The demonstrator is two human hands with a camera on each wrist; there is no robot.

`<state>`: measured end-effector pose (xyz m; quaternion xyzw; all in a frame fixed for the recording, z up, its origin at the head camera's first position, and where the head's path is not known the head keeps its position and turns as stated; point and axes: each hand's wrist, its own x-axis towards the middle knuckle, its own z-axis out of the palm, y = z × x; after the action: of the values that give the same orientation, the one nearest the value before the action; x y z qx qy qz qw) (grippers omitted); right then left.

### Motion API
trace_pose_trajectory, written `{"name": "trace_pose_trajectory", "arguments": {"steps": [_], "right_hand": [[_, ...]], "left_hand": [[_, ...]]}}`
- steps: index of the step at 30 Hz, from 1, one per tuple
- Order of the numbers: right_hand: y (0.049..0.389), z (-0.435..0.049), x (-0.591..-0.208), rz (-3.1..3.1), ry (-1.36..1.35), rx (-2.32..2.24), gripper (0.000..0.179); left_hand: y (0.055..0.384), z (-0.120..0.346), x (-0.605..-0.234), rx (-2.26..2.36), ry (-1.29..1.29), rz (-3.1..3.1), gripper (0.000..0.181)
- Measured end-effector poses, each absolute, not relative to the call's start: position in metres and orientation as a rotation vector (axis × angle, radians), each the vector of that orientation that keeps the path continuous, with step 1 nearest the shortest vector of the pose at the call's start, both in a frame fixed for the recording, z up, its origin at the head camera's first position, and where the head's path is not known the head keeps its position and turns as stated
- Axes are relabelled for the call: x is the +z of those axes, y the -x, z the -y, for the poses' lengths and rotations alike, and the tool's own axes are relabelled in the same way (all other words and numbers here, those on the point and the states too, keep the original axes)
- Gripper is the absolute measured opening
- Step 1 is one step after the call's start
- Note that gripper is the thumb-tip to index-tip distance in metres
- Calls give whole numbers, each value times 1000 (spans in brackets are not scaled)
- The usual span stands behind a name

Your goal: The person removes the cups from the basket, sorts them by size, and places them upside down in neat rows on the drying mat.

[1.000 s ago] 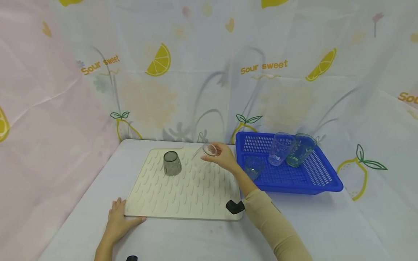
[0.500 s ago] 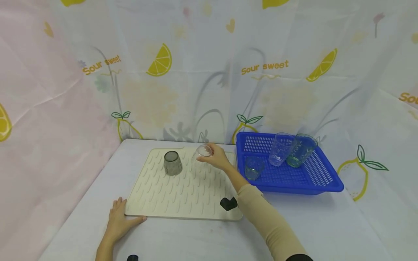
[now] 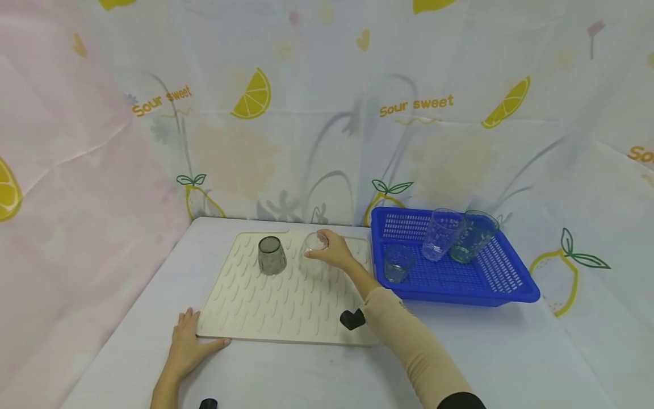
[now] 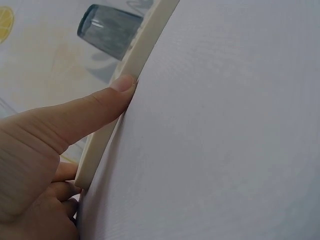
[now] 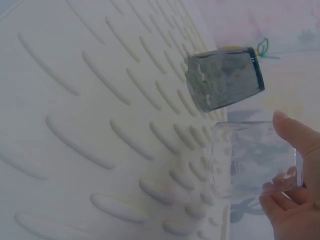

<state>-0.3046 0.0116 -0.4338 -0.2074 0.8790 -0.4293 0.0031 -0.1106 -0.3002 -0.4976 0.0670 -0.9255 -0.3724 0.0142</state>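
My right hand (image 3: 333, 251), fingers clamped on the clear glass (image 5: 245, 155), has lowered it leftward beside the gray glass (image 3: 272, 257), apparently to setting height, near the mat's back edge; my left hand (image 3: 186, 347), fingers apart, touches the mat's front-left corner.

We record clear glass: colourless, transparent, empty (image 5: 245, 155); axis roughly upright, upper end pinched by right grip (image 3: 336, 250), low over far part of mat (image 3: 276, 312). Whether it touches, we cannot tell. Mat: cream, rectangular, rounded corners, rows of raised elongated ridges; lies flat on surface (image 3: 276, 375), near-left corner touched by left grip (image 3: 185, 347).
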Motion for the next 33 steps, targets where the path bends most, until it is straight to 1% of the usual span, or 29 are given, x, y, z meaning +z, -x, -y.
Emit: {"name": "trace_pose_trajectory", "arguments": {"steps": [4, 10, 12, 23, 33], "right_hand": [[306, -9, -441, -2748, 655, -1350, 68], [304, -5, -451, -2712, 538, -1350, 73], [304, -3, -453, -2722, 536, -1353, 73], [300, -1, -453, -2660, 522, -1405, 74], [297, -3, -453, -2700, 511, -1301, 74]], "left_hand": [[111, 301, -500, -1169, -198, 2877, 102], [110, 301, -500, -1190, -207, 2884, 102], [110, 301, -500, -1191, -204, 2875, 101], [110, 301, -500, -1196, -193, 2856, 102], [111, 302, -501, -1178, -201, 2873, 103]]}}
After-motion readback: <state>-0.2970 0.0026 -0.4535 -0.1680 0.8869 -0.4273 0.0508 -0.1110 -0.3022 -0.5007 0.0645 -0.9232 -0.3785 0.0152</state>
